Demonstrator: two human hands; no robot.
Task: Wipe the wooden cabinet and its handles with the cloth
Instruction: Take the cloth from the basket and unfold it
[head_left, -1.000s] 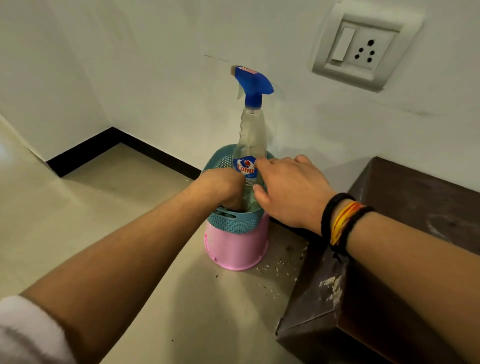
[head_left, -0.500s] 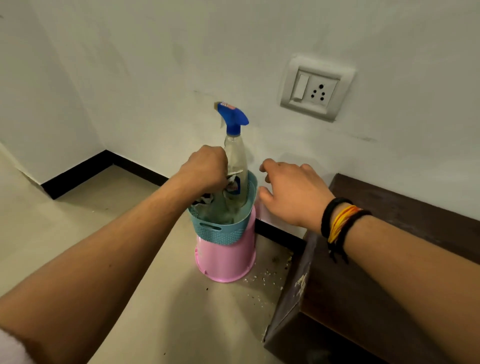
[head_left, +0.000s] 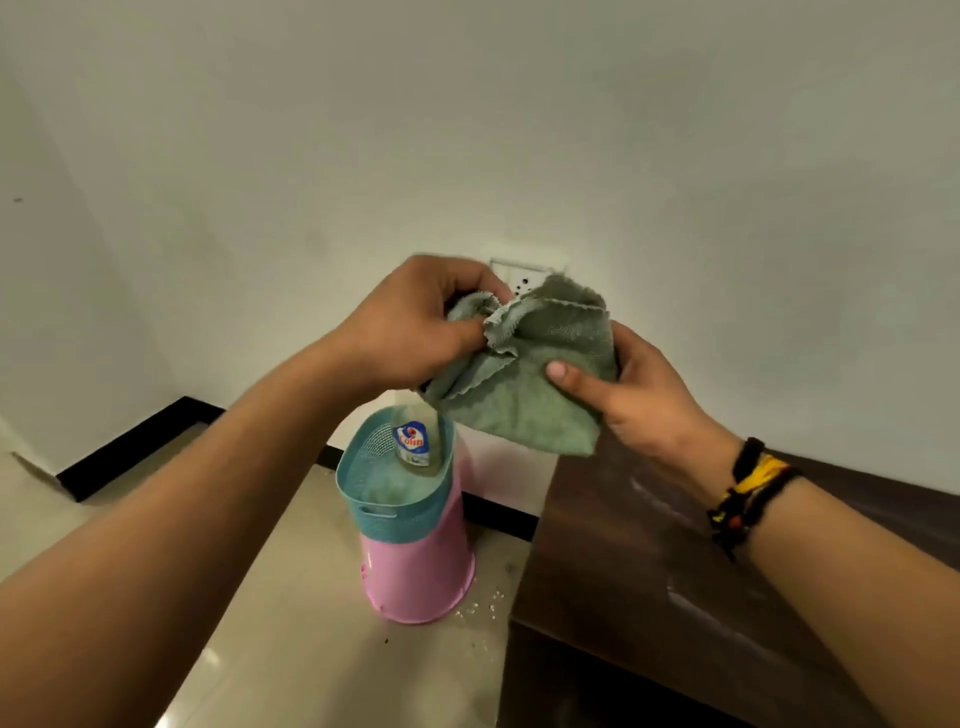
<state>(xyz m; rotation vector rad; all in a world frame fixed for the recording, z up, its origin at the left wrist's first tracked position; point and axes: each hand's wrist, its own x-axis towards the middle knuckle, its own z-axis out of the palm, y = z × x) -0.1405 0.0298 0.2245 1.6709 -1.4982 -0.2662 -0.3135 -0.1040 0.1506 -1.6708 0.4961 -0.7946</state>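
Both hands hold the green cloth (head_left: 524, 364) up in the air, in front of the white wall (head_left: 467, 130). The left hand (head_left: 415, 327) grips the bunched upper corner of the cloth, with its fingers curled round the fabric. The right hand (head_left: 639, 395) holds the other side, the thumb pressing on the front face and the other fingers behind the cloth. The scalloped edges of the cloth fold over each other between the two hands, and its lower corner hangs free.

Below the cloth, at about 6 o'clock from it, the teal basket (head_left: 395, 499) sits on top of an upturned pink bucket (head_left: 415, 577) on the floor (head_left: 291, 649). A spray bottle (head_left: 413, 441) stands inside the basket; its top part is hidden behind the cloth. Small crumbs lie on the floor near the bucket.

The wooden cabinet (head_left: 649, 571) is at 4 o'clock from the cloth, under the right forearm. Its dark top shows pale dust streaks, and its left edge runs just beside the bucket, with a narrow strip of floor between them. At 8 o'clock the floor is open up to the black skirting (head_left: 135, 447). A wall socket (head_left: 524, 273) shows partly behind the cloth. The right wrist wears black and yellow bands (head_left: 748, 493).
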